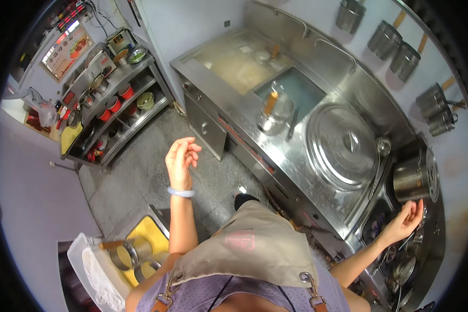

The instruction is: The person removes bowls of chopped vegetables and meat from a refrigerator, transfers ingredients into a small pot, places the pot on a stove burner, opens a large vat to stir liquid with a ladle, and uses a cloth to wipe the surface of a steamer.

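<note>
My left hand (182, 162), with a pale bangle at the wrist, is raised over the grey floor with its fingers loosely curled and nothing in it. Out to the right, my right hand (405, 223) hovers by the base of a tall steel stockpot (413, 177); whether it touches the pot I cannot tell. Between the hands runs a steel cooking counter (284, 156). On it are a large round steel lid (343, 144), a steel pan with a wooden handle (277, 111), and a vat of cloudy liquid (234, 72) with a wooden-handled strainer in it.
Steel shelving (140, 117) with red containers (125, 91) stands at the back left. A cabinet door (206, 130) hangs ajar below the counter. Pots on a yellow cloth (146, 226) and a white plastic bin (76, 257) are at lower left. Ladles (405, 271) lie at lower right.
</note>
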Available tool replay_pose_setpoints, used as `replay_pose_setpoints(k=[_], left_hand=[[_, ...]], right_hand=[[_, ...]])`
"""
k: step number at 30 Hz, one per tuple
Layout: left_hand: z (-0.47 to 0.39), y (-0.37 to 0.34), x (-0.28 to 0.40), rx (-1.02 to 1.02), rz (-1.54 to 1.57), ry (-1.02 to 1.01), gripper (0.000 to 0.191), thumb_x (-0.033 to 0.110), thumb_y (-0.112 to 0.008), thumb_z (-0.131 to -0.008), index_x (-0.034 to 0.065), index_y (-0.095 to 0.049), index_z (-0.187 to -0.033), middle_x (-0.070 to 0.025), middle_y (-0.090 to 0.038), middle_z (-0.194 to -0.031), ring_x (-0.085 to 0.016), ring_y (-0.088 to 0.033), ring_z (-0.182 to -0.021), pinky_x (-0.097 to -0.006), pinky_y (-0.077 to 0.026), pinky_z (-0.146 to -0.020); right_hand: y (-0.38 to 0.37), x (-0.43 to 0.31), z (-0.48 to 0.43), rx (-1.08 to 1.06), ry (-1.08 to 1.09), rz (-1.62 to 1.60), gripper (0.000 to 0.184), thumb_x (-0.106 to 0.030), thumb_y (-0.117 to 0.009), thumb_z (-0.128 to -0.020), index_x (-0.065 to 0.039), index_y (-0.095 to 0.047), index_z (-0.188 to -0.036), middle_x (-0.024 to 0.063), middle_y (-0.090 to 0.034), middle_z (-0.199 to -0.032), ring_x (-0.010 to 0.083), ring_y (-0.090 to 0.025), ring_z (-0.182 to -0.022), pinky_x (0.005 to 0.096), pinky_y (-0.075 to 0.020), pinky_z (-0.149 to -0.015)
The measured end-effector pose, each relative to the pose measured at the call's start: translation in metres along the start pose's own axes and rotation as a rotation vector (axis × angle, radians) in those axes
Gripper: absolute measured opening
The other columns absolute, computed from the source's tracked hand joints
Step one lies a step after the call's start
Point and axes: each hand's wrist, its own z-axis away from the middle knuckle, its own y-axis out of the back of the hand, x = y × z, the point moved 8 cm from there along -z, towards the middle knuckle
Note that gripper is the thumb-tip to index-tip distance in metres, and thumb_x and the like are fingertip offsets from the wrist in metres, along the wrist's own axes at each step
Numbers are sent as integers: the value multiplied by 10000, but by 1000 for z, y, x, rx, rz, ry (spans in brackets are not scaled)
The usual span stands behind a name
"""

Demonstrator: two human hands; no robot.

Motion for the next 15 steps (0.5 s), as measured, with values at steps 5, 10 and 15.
replay_pose_setpoints(k=[5,10,15], left_hand=[[-115,72,-8,101,28,-37,226,193,-489,-942,0,-596,-992,-82,-634,-777,-76,-523,-570,-188,-391,-463],[-221,145,2,221,-78,2,201,201,-522,-920,34,-610,-988,-58,-638,-761,-66,-497,-556,-195,-361,-455],[-304,208,4,302,-170,73,191,231,-539,-903,69,-620,-963,-30,-634,-730,-56,-484,-525,-190,-343,-451]], right_hand=[[-188,-85,0,-148,129,-187,371,37,-592,-857,-20,-530,-1218,5,-550,-950,69,-510,-864,201,-426,-804],[-386,-150,-9,-503,154,-209,389,29,-564,-852,-31,-530,-1235,-5,-518,-922,60,-499,-848,205,-421,-810],[-591,-165,-18,-1012,179,-55,358,-11,-463,-874,-38,-505,-1228,56,-561,-856,130,-591,-685,265,-487,-660]])
